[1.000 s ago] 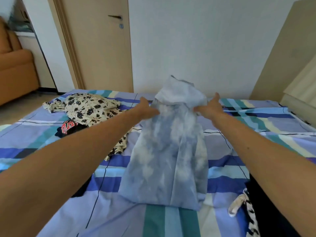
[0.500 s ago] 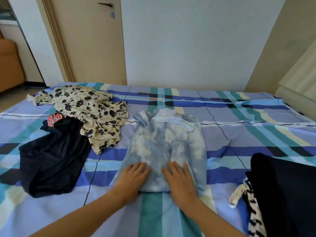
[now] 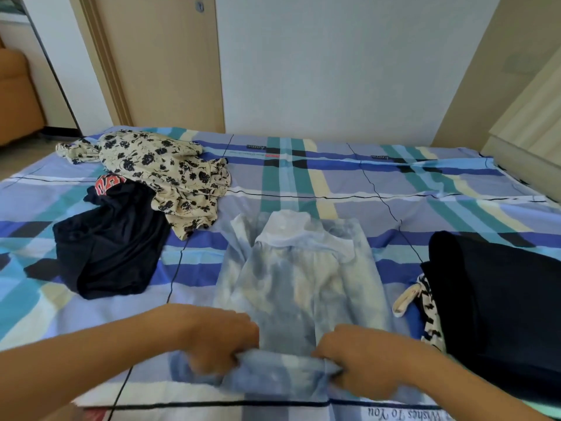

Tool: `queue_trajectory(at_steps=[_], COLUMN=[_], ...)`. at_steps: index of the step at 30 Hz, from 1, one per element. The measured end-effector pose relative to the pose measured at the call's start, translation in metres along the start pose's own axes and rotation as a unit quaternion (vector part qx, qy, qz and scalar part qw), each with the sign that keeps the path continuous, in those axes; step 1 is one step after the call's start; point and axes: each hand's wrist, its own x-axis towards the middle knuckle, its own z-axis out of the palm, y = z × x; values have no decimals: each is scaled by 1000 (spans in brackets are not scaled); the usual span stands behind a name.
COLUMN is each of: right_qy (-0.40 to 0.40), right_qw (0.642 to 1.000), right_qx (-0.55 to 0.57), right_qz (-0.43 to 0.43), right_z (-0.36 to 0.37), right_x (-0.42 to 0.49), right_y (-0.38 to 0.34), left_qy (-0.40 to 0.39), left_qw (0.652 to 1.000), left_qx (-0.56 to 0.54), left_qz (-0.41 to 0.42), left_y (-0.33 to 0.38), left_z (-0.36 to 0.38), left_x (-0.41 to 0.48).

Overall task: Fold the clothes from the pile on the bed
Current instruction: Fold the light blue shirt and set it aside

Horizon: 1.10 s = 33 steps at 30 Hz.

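A pale blue tie-dye garment (image 3: 299,281) lies in a long narrow strip down the middle of the bed, its white collar end far from me. My left hand (image 3: 221,338) and my right hand (image 3: 361,357) each pinch a corner of its near hem, which is lifted and bunched between them. To the left lies the unfolded pile: a cream floral garment (image 3: 170,171) partly over a dark navy garment (image 3: 112,244) with a red print.
A folded black garment (image 3: 498,299) sits at the right on a black-and-white patterned piece (image 3: 425,308). The bed (image 3: 425,183) has a blue plaid sheet. A wall and a door stand behind it, and a wooden cabinet at far right.
My hands left the far end of the tie-dye garment, pressed flat on its near end, and now grip and raise the near hem. The garment lies flat instead of held up.
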Motion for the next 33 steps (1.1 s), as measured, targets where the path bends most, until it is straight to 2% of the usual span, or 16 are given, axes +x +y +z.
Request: queue_trajectory(at_steps=[2,3,5,7,10,12,14,16,18,20,22,23,25,31,33], right_qy=[-89,-97,-55,22,146,240,342,441,489,443,377,372,380,368,376], right_qw=[996,995,998,999,983,953,915,883,865,886,907,907,903,911,913], right_qx=[23,19,-4,-22,-39,-57,-64,-28,37,44,13,7,5,11,26], right_qz=[-13,-12,2,29,105,177,204,159,106,126,186,198,200,186,156], right_z=[-13,-21,-41,-70,-116,-133,-125,-98,-49,12,61,72,73,66,67], right_x=[-31,-40,-44,-34,-6,16,39,61,84,107,126,134,144,134,119], right_y=[-16,-20,-20,-10,19,40,53,58,61,67,81,90,102,97,92], left_qy=[-79,-106,-102,-51,84,161,214,287,352,371,365,370,389,376,374], left_qw=[995,991,992,994,986,973,955,938,930,926,927,924,915,920,924], left_qx=[-46,-62,-74,-99,-121,-59,26,60,29,11,2,-4,-10,-5,15], left_qz=[39,45,30,18,-73,-153,-203,-183,-105,-66,-90,-100,-107,-112,-82], left_y=[16,20,17,2,-29,-49,-61,-60,-54,-48,-55,-61,-71,-60,-54], left_z=[-7,-15,-41,-74,-126,-147,-147,-122,-70,-1,52,66,70,61,46], left_x=[-20,-25,-25,-16,6,22,41,65,94,120,140,148,157,147,133])
